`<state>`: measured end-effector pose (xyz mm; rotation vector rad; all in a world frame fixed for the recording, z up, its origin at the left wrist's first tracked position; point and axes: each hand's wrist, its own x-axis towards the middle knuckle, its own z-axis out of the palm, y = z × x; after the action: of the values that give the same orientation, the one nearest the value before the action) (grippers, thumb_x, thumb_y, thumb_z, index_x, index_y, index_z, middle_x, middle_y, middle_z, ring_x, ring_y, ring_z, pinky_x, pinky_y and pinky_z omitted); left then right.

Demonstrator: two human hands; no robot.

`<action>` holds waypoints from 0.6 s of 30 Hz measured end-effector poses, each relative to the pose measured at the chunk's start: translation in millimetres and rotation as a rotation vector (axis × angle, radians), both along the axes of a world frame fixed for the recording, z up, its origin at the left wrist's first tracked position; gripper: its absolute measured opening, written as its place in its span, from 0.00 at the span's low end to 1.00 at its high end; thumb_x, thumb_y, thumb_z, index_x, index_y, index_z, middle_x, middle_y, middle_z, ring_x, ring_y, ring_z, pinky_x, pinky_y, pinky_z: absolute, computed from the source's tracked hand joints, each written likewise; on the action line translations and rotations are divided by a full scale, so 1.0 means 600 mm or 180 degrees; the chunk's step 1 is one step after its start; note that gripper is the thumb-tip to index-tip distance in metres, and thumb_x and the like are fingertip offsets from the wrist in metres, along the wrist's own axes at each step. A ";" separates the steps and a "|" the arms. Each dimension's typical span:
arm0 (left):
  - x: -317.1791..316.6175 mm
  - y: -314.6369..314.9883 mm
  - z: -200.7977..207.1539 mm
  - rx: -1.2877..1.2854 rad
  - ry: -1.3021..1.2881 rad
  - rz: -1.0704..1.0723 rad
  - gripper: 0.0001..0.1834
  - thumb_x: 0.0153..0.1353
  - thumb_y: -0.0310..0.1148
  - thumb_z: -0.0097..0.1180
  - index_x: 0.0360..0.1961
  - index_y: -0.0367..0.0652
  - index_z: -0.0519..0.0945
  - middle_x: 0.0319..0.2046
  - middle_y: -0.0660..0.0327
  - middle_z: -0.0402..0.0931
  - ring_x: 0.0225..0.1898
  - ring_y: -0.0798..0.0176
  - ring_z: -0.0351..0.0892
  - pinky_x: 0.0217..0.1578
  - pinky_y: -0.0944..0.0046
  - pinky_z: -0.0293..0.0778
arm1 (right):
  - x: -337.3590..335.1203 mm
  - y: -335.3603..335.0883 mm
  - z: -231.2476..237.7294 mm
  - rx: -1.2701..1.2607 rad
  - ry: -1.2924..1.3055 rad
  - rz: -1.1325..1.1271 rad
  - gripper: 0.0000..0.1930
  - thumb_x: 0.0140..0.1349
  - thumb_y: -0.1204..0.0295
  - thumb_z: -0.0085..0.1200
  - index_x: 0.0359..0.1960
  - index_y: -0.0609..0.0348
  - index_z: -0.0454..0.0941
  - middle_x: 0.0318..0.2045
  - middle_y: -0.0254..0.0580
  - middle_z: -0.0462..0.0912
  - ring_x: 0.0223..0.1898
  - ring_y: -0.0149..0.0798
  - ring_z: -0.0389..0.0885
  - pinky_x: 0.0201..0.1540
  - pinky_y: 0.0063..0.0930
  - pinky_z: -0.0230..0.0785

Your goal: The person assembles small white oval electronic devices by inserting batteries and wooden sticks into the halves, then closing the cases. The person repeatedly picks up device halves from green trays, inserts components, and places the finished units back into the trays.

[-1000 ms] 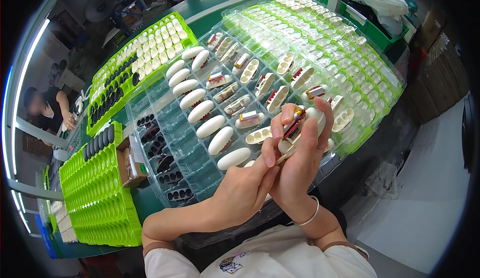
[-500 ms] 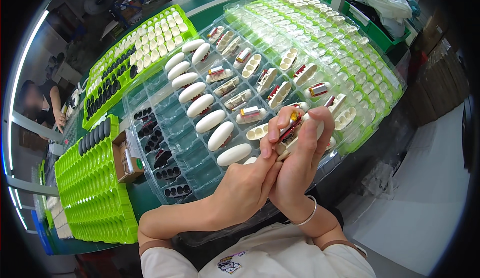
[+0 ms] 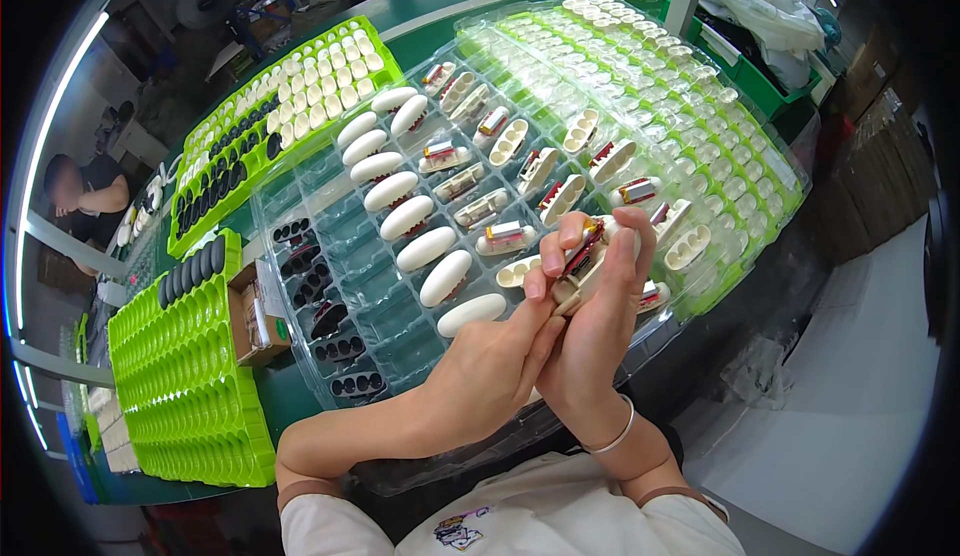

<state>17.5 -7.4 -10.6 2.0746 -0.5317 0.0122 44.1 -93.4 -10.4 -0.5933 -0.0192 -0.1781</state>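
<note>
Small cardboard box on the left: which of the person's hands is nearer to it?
Left. In the picture, the left hand is lower and right of the cardboard box; the right hand is farther right.

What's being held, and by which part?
An elongated white casing with red parts inside: the right hand wraps its sides; the left hand is at its near end, exact grip hidden.

One left hand point(image 3: 482, 374), one right hand point(image 3: 590, 346), one bracelet point(image 3: 626, 426), at least one held part point(image 3: 584, 252). One clear tray point(image 3: 372, 306) shows ten closed white ovals point(image 3: 426, 248), about eighteen open white shells point(image 3: 509, 143) and six open black shells point(image 3: 339, 346). The lower-left green tray point(image 3: 195, 386) shows about six black ovals point(image 3: 193, 271). One box point(image 3: 265, 354), two other people point(image 3: 98, 191).
</note>
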 end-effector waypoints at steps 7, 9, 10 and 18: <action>0.003 0.002 -0.005 0.0180 0.0142 0.0011 0.07 0.57 0.27 0.42 0.36 0.35 0.67 0.19 0.47 0.69 0.21 0.45 0.71 0.21 0.56 0.66 | 0.004 -0.003 -0.012 0.0070 -0.0193 0.0005 0.08 0.63 0.64 0.35 0.42 0.46 0.56 0.28 0.37 0.65 0.25 0.28 0.66 0.25 0.21 0.67; 0.003 0.003 -0.001 0.0253 0.0293 0.0004 0.07 0.56 0.26 0.43 0.36 0.35 0.68 0.21 0.48 0.70 0.23 0.45 0.72 0.23 0.58 0.67 | 0.004 -0.001 -0.014 0.0067 -0.0259 -0.0073 0.07 0.64 0.65 0.34 0.41 0.47 0.55 0.28 0.38 0.65 0.25 0.28 0.66 0.25 0.21 0.67; 0.003 0.003 0.002 0.0247 0.0328 -0.0016 0.07 0.56 0.26 0.43 0.35 0.36 0.68 0.21 0.48 0.70 0.23 0.45 0.72 0.23 0.58 0.67 | 0.003 0.000 -0.015 0.0067 -0.0293 -0.0113 0.07 0.64 0.65 0.34 0.41 0.47 0.55 0.28 0.38 0.65 0.25 0.28 0.66 0.25 0.22 0.66; 0.002 0.001 -0.003 0.0148 0.0036 -0.0068 0.06 0.57 0.27 0.42 0.34 0.36 0.68 0.18 0.49 0.69 0.21 0.46 0.71 0.22 0.58 0.67 | -0.003 -0.003 -0.014 -0.0190 -0.0518 -0.0252 0.07 0.64 0.64 0.32 0.41 0.47 0.54 0.27 0.39 0.65 0.25 0.28 0.66 0.27 0.23 0.67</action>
<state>18.8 -7.0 -12.4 2.1130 -0.5519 -0.0245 42.6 -95.1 -18.9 -0.6383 -0.1592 -0.3033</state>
